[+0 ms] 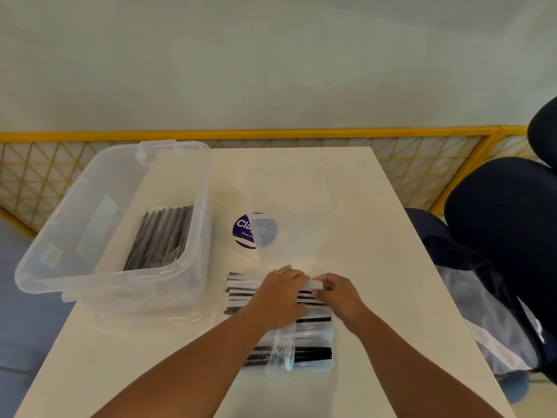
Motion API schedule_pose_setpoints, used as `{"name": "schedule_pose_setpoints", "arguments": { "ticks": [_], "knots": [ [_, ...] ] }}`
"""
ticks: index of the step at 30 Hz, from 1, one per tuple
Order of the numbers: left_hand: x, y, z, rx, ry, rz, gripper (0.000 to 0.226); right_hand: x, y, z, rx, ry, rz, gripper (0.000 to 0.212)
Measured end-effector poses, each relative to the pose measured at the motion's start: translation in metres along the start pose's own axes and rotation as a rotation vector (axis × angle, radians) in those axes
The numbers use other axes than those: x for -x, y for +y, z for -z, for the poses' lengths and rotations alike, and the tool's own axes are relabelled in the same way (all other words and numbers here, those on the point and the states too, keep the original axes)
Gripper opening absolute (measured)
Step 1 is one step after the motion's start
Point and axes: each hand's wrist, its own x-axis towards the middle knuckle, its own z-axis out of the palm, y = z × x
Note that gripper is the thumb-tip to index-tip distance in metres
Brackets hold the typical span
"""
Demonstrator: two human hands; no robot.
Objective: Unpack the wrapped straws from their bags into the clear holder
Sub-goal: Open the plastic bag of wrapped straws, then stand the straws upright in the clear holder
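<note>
My left hand [277, 294] presses flat on the loose straws [241, 292] piled on the bench [376, 236], and my right hand [337, 295] pinches their ends just beside it. The clear holder [289, 203] looks empty and a full bag [162, 236] waits in the tub [75, 206], so I judge most of the work remains.

Single head-worn wide-angle view, high over near end of white table [376, 267], facing forward and down. Close above left hand [280, 292], right hand [337, 292] on wrapped straws [241, 292]. Yellow mesh fence [422, 164], wall beyond.
</note>
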Motion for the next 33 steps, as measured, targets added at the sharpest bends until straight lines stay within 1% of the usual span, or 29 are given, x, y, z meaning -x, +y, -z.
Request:
{"name": "schedule_pose_setpoints", "arguments": {
  "ticks": [4, 7, 9, 13, 14, 15, 16, 19, 22, 26, 30, 33],
  "knots": [
    [-0.019, 0.005, 0.003, -0.090, -0.096, 0.026, 0.054, 0.003, 0.001, 0.001, -0.079, 0.021, 0.020, 0.016],
    [-0.027, 0.009, 0.004, -0.173, -0.110, 0.039, 0.038, 0.005, 0.002, 0.001, -0.131, 0.026, 0.033, 0.018],
    [-0.031, 0.012, 0.006, -0.166, -0.109, 0.054, 0.026, 0.007, 0.003, 0.001, -0.158, 0.050, 0.016, 0.017],
    [-0.033, 0.011, 0.007, -0.134, -0.110, 0.071, 0.015, 0.010, 0.006, 0.009, -0.358, 0.159, -0.049, 0.018],
    [-0.033, 0.010, 0.008, -0.124, -0.115, 0.074, 0.014, 0.012, 0.007, 0.010, -0.418, 0.172, -0.072, 0.016],
    [-0.032, 0.010, 0.008, -0.110, -0.118, 0.076, 0.013, 0.014, 0.010, 0.011, -0.464, 0.173, -0.092, 0.020],
    [-0.032, 0.010, 0.008, -0.097, -0.120, 0.078, 0.011, 0.016, 0.012, 0.011, -0.498, 0.161, -0.112, 0.029],
    [-0.034, 0.011, 0.011, -0.073, -0.121, 0.074, 0.014, 0.018, 0.020, 0.008, -0.484, 0.073, -0.135, 0.053],
    [-0.035, 0.014, 0.013, -0.062, -0.120, 0.069, 0.019, 0.017, 0.021, 0.000, -0.466, 0.042, -0.141, 0.064],
    [-0.036, 0.021, 0.016, -0.057, -0.132, 0.047, 0.017, 0.017, 0.012, -0.009, -0.524, 0.040, -0.186, 0.067],
    [-0.034, 0.029, 0.024, 0.008, -0.146, 0.032, 0.015, 0.012, 0.009, -0.013, -0.541, 0.061, -0.229, 0.070],
    [-0.033, 0.033, 0.032, 0.110, -0.141, 0.017, 0.013, 0.009, 0.008, -0.014, -0.525, 0.067, -0.249, 0.071]
  ]
}}
